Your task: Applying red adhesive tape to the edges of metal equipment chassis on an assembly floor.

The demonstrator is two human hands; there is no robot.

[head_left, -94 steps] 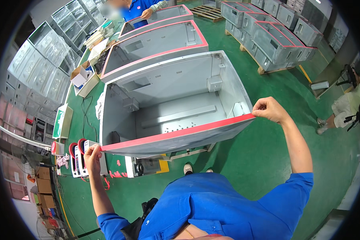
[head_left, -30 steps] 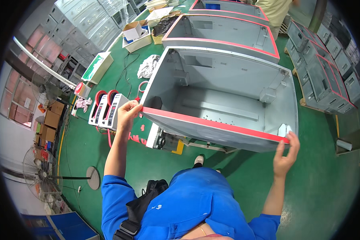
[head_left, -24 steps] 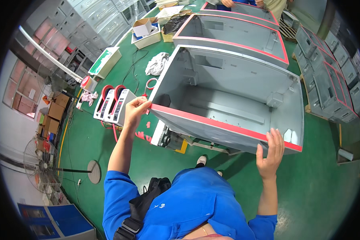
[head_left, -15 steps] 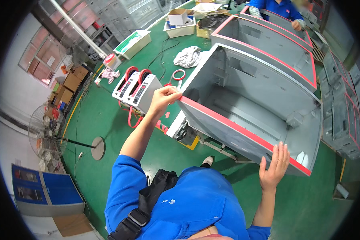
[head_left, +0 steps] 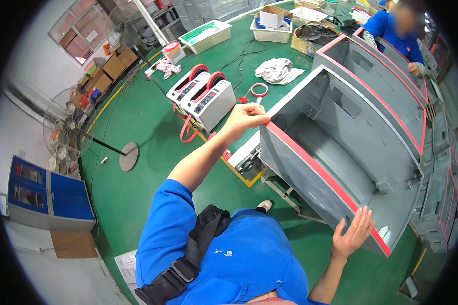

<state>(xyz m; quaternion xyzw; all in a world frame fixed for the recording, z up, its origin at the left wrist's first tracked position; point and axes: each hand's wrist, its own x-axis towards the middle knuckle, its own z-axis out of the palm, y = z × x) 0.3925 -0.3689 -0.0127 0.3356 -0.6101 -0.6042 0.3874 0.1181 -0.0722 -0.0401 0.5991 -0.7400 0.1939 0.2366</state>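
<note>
In front of me stands an open grey metal box (head_left: 296, 170), tilted in the view, with a red tape strip (head_left: 331, 184) along its near top edge. At the left corner of that edge, my left hand (head_left: 244, 120) pinches the end of the red tape between thumb and fingers. My right hand (head_left: 352, 236) lies with outstretched fingers against the strip near its right end, thumb apart, gripping nothing. Inside the box a small grey block (head_left: 386, 184) is fixed near the right end.
Two white tape dispensers (head_left: 208, 104) with red rolls stand left of the box. Beyond them lie a red tape roll (head_left: 259, 90) and a white cloth (head_left: 278, 70). More red-edged boxes (head_left: 376, 76) line up behind, where a co-worker in blue (head_left: 392, 31) stands. A fan (head_left: 68, 122) is at left.
My view has turned, so the box and dispensers sit further right in the picture and more of the co-worker shows. Both hands stay at about the same places on the box edge.
</note>
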